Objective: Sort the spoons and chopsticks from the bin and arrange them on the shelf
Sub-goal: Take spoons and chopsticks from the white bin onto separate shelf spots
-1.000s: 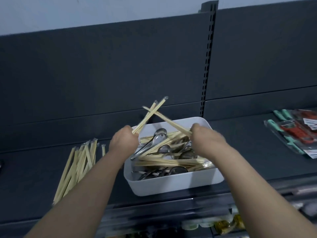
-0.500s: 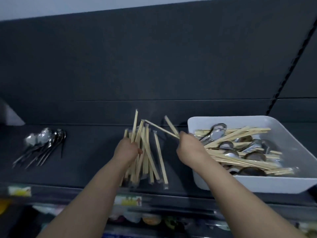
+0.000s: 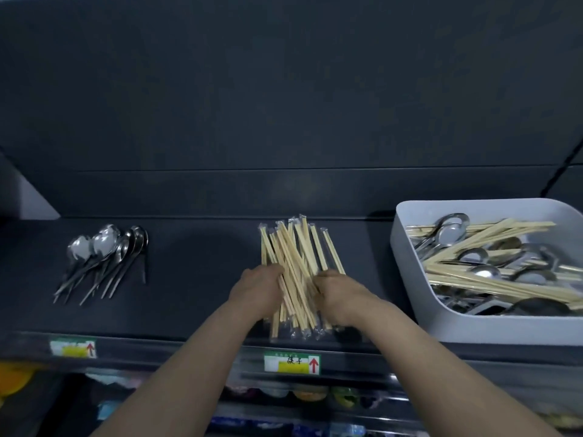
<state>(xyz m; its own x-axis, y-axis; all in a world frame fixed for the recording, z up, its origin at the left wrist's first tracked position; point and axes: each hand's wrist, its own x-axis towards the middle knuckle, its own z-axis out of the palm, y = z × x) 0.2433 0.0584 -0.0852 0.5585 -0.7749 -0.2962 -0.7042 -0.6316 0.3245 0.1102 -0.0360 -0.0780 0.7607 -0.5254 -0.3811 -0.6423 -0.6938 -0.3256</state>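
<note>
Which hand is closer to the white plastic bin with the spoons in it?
Right. The right hand touches the right side of the wrapped wooden chopstick pile, left of the white plastic bin. The left hand touches the pile's left side, farther from the bin.

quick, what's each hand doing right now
left hand: against the chopstick pile, grip cannot be told
right hand: against the same pile, grip cannot be told

Left hand (image 3: 259,293), right hand (image 3: 342,294) on chopsticks (image 3: 298,247)
</note>
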